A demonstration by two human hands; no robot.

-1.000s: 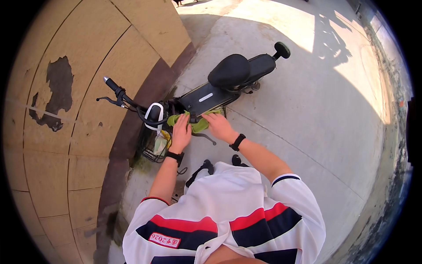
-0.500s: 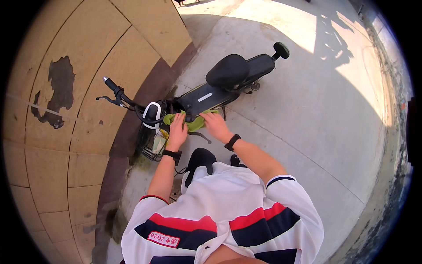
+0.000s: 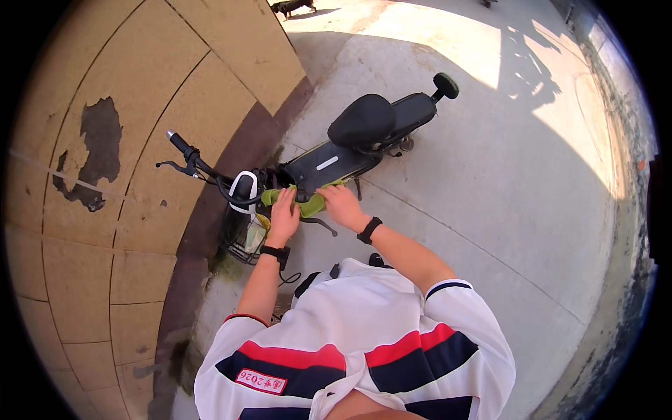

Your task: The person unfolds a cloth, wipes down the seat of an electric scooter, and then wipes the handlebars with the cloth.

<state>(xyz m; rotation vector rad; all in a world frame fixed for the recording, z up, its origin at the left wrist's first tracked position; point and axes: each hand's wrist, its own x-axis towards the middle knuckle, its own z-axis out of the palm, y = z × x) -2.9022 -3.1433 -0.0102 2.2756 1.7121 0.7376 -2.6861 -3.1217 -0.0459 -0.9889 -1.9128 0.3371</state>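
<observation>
A green cloth (image 3: 310, 206) is draped over the near side of the handlebar of a black electric scooter (image 3: 329, 164). My left hand (image 3: 283, 218) lies over the handlebar, its fingers closed on the cloth. About a hand's width to the right, my right hand (image 3: 342, 206) pinches the cloth's other end. A brake lever (image 3: 320, 224) sticks out below the cloth, between my wrists. To the left are the white-rimmed front panel (image 3: 243, 192) and the far handlebar grip (image 3: 179, 142). The grip under the cloth is hidden.
A tan tiled wall (image 3: 147, 210) with a peeled patch rises close on the left. A wire basket (image 3: 241, 241) with something pale and yellow inside hangs at the scooter's front. Concrete ground (image 3: 476, 210) extends right. A dark dog (image 3: 294, 7) stands at the top.
My view has tilted slightly, so the scooter sits a little lower. Both hands stay on the cloth, with the right hand slightly closer to the left. More of the dog shows.
</observation>
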